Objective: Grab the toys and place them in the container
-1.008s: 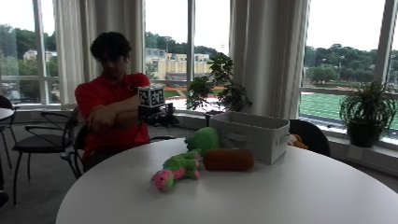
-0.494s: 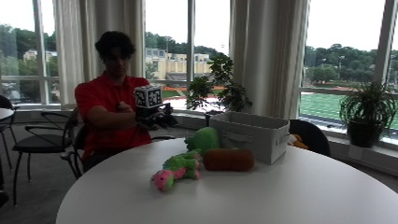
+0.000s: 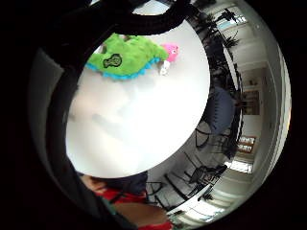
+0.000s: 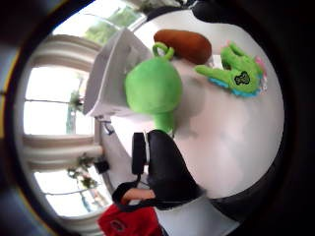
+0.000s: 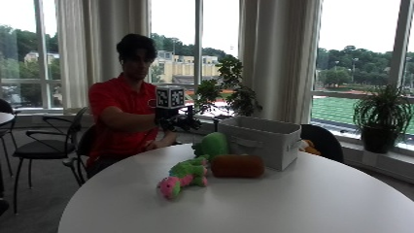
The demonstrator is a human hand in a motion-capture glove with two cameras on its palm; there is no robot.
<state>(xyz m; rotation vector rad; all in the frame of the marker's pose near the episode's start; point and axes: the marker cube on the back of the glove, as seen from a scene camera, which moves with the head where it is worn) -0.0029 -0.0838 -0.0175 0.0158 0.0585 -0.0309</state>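
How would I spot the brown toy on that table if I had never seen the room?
Start at the round white table and find the pale fabric container near its window side. Right in front of it lies the brown, log-shaped plush toy, on its side. Its neighbours, the round green plush and the green-and-pink plush, are brightly coloured; it alone is plain brown.

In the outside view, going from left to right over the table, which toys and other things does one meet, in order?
Green and pink dinosaur toy → brown plush toy → grey container. The round green plush stands behind, overlapping the dinosaur and the brown toy, so I leave it out of the order.
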